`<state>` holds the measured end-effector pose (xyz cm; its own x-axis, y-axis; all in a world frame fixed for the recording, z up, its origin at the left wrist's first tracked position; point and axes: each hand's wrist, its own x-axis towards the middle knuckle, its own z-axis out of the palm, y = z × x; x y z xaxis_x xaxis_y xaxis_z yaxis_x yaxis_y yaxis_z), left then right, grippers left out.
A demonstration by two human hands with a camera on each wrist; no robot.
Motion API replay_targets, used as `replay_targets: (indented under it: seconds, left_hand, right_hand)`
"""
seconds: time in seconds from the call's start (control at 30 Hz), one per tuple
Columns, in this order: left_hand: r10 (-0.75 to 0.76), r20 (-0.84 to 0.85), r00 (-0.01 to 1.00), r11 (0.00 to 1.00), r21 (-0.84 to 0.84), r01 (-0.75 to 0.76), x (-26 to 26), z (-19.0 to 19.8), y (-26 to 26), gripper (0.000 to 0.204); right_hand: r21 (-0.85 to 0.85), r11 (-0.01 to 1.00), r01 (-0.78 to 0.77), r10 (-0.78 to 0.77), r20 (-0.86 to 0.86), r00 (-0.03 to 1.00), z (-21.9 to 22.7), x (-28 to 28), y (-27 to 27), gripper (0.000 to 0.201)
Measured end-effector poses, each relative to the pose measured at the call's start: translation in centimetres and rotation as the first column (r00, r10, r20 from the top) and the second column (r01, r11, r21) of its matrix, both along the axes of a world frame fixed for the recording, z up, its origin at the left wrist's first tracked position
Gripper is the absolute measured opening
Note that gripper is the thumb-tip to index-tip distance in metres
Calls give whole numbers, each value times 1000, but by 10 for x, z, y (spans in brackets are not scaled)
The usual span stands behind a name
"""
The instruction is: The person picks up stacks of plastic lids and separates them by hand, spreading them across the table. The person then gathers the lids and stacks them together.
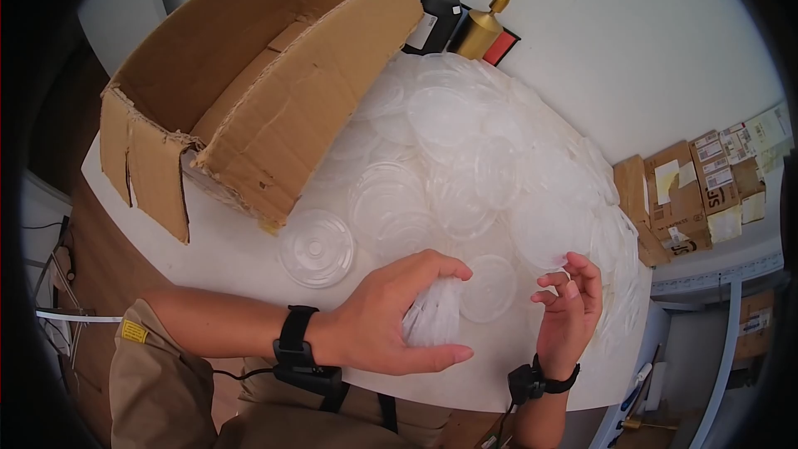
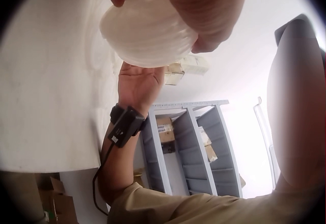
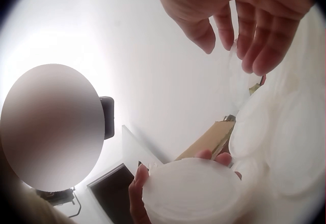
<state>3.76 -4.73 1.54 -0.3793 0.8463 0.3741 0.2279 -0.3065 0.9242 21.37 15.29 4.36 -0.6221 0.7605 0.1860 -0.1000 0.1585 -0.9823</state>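
My left hand (image 1: 382,312) grips a thick stack of clear plastic lids (image 1: 434,313), fingers along one side and thumb along the other. The left wrist view shows the ribbed edges of that stack (image 2: 153,30). To the right, my right hand (image 1: 571,308) is raised at the near side of a heap of lids (image 1: 474,150). Its curled fingertips pinch the edge of a single lid (image 1: 549,233), seen as a thin translucent disc (image 3: 238,76) below the fingers in the right wrist view. Loose lids (image 1: 316,249) lie flat on the white table near the left hand.
A large open cardboard box (image 1: 274,108) stands tilted at the back left of the table (image 1: 208,249). Behind the heap are a gold canister (image 1: 480,32) and a black device (image 1: 434,21). Stacked cartons (image 1: 682,191) and a grey shelf (image 2: 188,147) are off to the right.
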Motion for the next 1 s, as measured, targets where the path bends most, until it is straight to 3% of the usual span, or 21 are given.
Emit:
replay_targets:
  seconds: [0.2, 0.27, 0.33, 0.47, 0.5, 0.53, 0.6, 0.67, 0.9, 1.0]
  left_hand:
    - [-16, -8, 1000, 1000, -4, 16, 1, -2, 0, 64]
    - [-20, -14, 1000, 1000, -7, 20, 1, -1, 1, 65]
    - [-4, -27, 1000, 1000, -1, 4, 1, -1, 1, 65]
    - [-2, -26, 1000, 1000, -12, 2, 2, 0, 1, 65]
    - [10, -34, 999, 1000, -12, -10, 2, 0, 0, 66]
    - [24, -39, 999, 1000, -14, -24, 2, -1, 0, 67]
    - [23, -27, 999, 999, -27, -24, 2, -2, 0, 68]
    - [16, -22, 1000, 999, -35, -17, 1, -2, 1, 69]
    - [12, -34, 999, 996, -86, -14, 0, -4, 1, 72]
    - [-15, 4, 1000, 992, -125, 16, -1, 0, 1, 73]
  right_hand:
    - [-8, 1000, 20, -20, -38, 999, -3, 2, 19, 45]
    - [31, 983, 183, -177, -128, 976, 6, -8, 19, 54]
    - [26, 983, 184, -179, -124, 976, 12, -9, 19, 63]
    - [-31, 998, 46, -47, -24, 999, 1, 6, 23, 59]
    - [13, 992, -128, 128, -2, 992, -6, 10, 19, 55]
    - [48, 952, -302, 301, 30, 953, -11, 11, 14, 51]
    - [85, 885, -458, 448, 113, 887, -7, 2, -13, 41]
    - [262, 730, -632, 575, 264, 774, -3, -8, -25, 33]
    - [451, 670, -590, 502, 311, 807, -3, -10, -37, 20]
    - [438, 759, -482, 435, 210, 876, -4, 3, -30, 14]
